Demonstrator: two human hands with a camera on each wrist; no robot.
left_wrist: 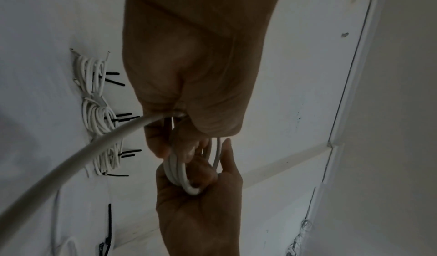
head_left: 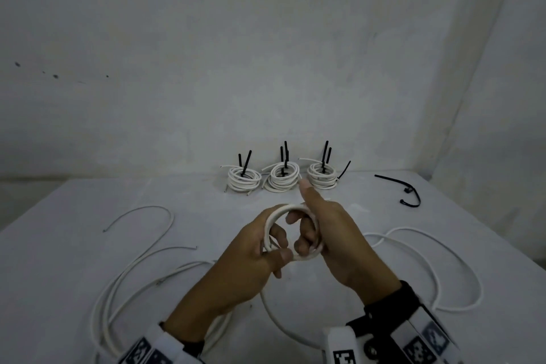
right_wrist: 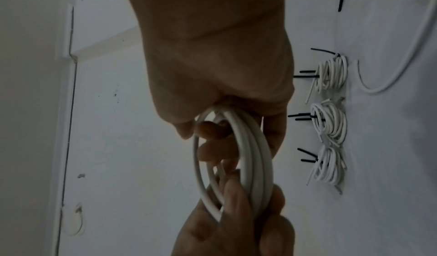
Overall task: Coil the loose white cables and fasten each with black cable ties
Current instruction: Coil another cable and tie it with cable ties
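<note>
Both your wrists sit at the bottom of the head view, and your hands meet just above the table [head_left: 74, 245]. Your left hand [head_left: 245, 269] pinches the near side of a small white coil [head_left: 291, 233] with thumb and fingers. Your right hand [head_left: 328, 233] has its fingers curled through the ring, with the thumb sticking straight up. You are in the middle of winding this cable. Its loose tail [head_left: 283, 322] runs down from your left hand and curves over the table, so I think more turns are needed.

Next, keep the ring tight and feed the tail around. Then you need a black tie [head_left: 404, 190], which lies far off to the right.

Three tied coils [head_left: 280, 179] stand in a row by the wall. More loose cables [head_left: 133, 272] lie on both sides.
</note>
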